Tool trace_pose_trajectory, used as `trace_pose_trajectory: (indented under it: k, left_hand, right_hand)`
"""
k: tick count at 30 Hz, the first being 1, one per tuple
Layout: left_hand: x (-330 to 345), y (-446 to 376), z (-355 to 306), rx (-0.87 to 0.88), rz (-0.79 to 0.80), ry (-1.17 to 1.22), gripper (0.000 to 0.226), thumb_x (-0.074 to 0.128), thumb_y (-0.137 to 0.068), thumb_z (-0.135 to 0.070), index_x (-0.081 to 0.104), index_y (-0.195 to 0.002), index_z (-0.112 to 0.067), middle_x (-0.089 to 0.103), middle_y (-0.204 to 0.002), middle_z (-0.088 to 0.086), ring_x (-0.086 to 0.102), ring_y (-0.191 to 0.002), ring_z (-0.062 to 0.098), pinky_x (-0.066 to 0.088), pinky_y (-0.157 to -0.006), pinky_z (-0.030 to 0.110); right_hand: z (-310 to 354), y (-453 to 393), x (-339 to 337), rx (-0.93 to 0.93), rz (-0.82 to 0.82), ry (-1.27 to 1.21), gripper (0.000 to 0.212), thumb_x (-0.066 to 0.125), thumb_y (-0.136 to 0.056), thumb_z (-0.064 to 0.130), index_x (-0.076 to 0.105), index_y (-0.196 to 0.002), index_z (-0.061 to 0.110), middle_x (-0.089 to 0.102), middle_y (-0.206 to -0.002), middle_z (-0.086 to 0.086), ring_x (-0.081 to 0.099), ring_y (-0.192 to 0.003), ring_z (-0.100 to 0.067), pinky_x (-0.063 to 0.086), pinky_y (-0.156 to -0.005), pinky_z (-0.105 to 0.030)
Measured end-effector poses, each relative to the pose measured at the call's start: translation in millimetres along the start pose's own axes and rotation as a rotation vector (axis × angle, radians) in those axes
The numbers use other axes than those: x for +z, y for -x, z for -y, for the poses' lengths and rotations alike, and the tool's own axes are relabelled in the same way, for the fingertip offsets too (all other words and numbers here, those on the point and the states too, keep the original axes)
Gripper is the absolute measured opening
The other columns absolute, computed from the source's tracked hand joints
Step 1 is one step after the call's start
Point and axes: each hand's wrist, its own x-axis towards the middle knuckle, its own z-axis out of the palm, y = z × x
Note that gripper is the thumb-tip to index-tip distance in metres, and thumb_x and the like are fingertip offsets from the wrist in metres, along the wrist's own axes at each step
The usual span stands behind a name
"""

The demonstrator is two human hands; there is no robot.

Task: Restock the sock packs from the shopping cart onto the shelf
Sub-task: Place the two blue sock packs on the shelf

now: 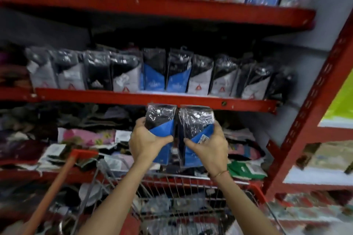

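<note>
My left hand grips a black-and-blue sock pack and my right hand grips a second, matching sock pack. Both packs stand upright, side by side and touching, just below the front edge of the red middle shelf. On that shelf a row of upright sock packs stands, grey-carded ones with two blue-carded packs in the middle. The wire shopping cart sits below my arms with more wrapped packs lying in it.
A red upper shelf holds another row of packs. The lower shelf is piled with loose mixed garments. A red upright post stands at the right, with white shelves beyond it. The cart's red handle slants at lower left.
</note>
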Motion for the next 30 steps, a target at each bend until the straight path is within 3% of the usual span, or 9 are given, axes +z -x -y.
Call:
trace_pose_trajectory:
  k: [3, 13, 19, 23, 27, 30]
  left_hand:
    - [-12.5, -25.5, -35.0, 0.034, -0.100, 0.058, 0.091, 0.090, -0.050, -0.042, 0.050, -0.128, -0.017, 0.069, -0.113, 0.006, 0.065, -0.103, 0.029, 0.052, -0.076, 0.035]
    - [-2.9, -110.9, -101.1, 0.217, -0.338, 0.151, 0.094, 0.086, -0.051, -0.053, 0.047, -0.129, -0.017, 0.065, -0.120, 0.004, 0.063, -0.107, 0.025, 0.056, -0.083, 0.041]
    - [32.9, -153.8, -98.3, 0.209, -0.353, 0.138, 0.095, 0.086, -0.055, -0.047, 0.041, -0.134, -0.017, 0.063, -0.124, 0.007, 0.061, -0.113, 0.028, 0.053, -0.086, 0.043]
    - [49.2, -168.6, -82.1, 0.217, -0.384, 0.105, 0.097, 0.085, -0.058, -0.048, 0.041, -0.137, -0.013, 0.058, -0.133, 0.008, 0.057, -0.119, 0.029, 0.053, -0.091, 0.046]
    - [57.0, -183.9, -75.7, 0.215, -0.388, 0.090, 0.098, 0.084, -0.061, -0.047, 0.038, -0.140, -0.012, 0.054, -0.139, 0.009, 0.053, -0.126, 0.028, 0.050, -0.096, 0.045]
    - [59.9, -186.2, -68.8, 0.211, -0.384, 0.068, 0.100, 0.085, -0.061, -0.044, 0.037, -0.141, -0.009, 0.052, -0.140, 0.011, 0.052, -0.127, 0.029, 0.049, -0.099, 0.044]
  right_hand:
    - [29.4, -30.0, -9.4, -0.077, -0.077, -0.058, 0.108, 0.084, -0.063, 0.045, 0.028, -0.146, 0.005, 0.046, -0.144, -0.012, 0.047, -0.131, -0.027, 0.042, -0.104, -0.034]
    - [89.8, -131.3, 3.5, -0.222, -0.251, -0.218, 0.104, 0.081, -0.070, 0.042, 0.022, -0.148, 0.008, 0.035, -0.152, -0.008, 0.033, -0.141, -0.023, 0.032, -0.111, -0.034]
    - [89.5, -174.9, 48.3, -0.196, -0.217, -0.289, 0.102, 0.081, -0.071, 0.040, 0.022, -0.148, 0.009, 0.036, -0.151, -0.007, 0.037, -0.137, -0.023, 0.035, -0.106, -0.029]
    - [79.3, -185.5, 74.1, -0.146, -0.188, -0.322, 0.103, 0.080, -0.072, 0.040, 0.019, -0.149, 0.011, 0.032, -0.154, -0.006, 0.032, -0.139, -0.019, 0.027, -0.105, -0.019]
    - [79.7, -193.7, 90.7, -0.153, -0.212, -0.332, 0.101, 0.080, -0.071, 0.042, 0.021, -0.148, 0.012, 0.035, -0.152, -0.006, 0.034, -0.137, -0.019, 0.024, -0.104, -0.020]
    - [78.3, -189.9, 99.1, -0.154, -0.212, -0.306, 0.102, 0.079, -0.071, 0.045, 0.021, -0.148, 0.013, 0.036, -0.150, -0.005, 0.034, -0.138, -0.019, 0.034, -0.107, -0.029]
